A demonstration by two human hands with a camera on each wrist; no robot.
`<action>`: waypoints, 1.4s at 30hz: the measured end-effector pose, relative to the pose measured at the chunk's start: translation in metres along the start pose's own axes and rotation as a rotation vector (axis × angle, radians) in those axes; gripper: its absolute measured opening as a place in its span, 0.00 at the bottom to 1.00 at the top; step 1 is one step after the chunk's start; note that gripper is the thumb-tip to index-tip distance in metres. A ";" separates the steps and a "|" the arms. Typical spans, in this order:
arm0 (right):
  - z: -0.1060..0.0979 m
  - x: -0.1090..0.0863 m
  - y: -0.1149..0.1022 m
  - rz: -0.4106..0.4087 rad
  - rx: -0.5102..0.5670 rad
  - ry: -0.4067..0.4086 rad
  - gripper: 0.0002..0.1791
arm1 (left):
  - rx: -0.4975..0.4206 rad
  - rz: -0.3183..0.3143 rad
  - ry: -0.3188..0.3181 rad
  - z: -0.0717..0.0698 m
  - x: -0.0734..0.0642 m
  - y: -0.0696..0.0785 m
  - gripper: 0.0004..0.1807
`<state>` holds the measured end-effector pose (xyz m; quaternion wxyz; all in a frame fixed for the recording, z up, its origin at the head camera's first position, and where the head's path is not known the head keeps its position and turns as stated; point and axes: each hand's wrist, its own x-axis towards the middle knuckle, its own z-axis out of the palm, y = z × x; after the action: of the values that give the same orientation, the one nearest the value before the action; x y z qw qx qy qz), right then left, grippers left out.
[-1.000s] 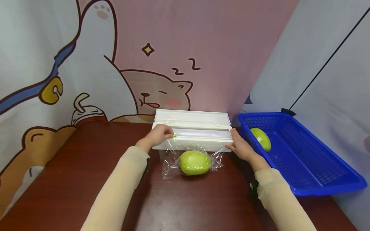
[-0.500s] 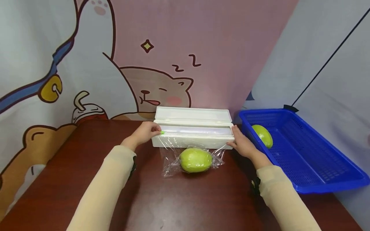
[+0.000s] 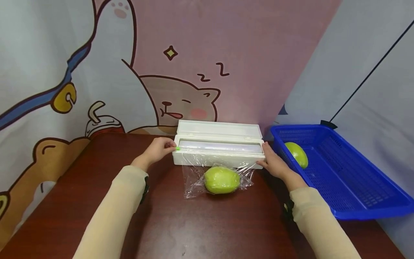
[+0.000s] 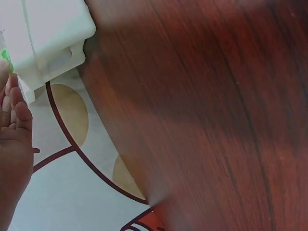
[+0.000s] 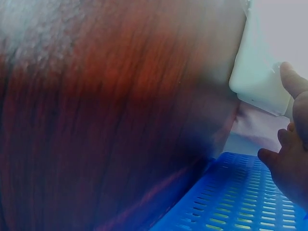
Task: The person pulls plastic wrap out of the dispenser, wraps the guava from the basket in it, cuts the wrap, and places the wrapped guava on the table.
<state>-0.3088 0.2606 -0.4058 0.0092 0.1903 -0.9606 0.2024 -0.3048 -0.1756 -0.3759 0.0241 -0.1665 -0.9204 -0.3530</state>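
Note:
A white cling film box [image 3: 213,160] stands at the back of the table with its lid [image 3: 220,130] raised and a roll of film [image 3: 223,147] inside. At its left end my left hand [image 3: 156,149] pinches the small green slider cutter [image 3: 178,148] on the front edge. My right hand [image 3: 275,164] holds the opposite end, thumb [image 5: 292,79] on the front face and fingers along the side. Just in front, a green oval fruit [image 3: 221,180] lies wrapped in clear cling film [image 3: 193,185], which runs up to the box front.
A blue perforated basket [image 3: 372,214] is at the right, close by my right forearm, with another green fruit [image 3: 297,155] inside. A cartoon-printed cloth wall [image 3: 258,54] rises directly behind the dark wooden table [image 3: 207,230].
My left hand has slid the green cutter leftward along the box's front edge to its left end. The right hand stays on the right end, and the wrapped fruit lies as before.

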 end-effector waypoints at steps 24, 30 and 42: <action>-0.003 -0.011 -0.008 0.010 -0.032 0.066 0.40 | 0.033 -0.218 0.076 0.027 -0.026 0.008 0.20; -0.002 -0.014 -0.010 0.004 -0.002 0.086 0.39 | -0.209 -0.193 -0.114 0.044 -0.024 0.011 0.20; -0.005 -0.019 -0.022 -0.094 0.137 0.340 0.06 | -0.384 -0.087 -0.151 0.046 -0.018 0.018 0.18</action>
<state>-0.2836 0.2504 -0.3941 0.1678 0.1982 -0.9193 0.2958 -0.2783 -0.1382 -0.4021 -0.0924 -0.1540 -0.8418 -0.5091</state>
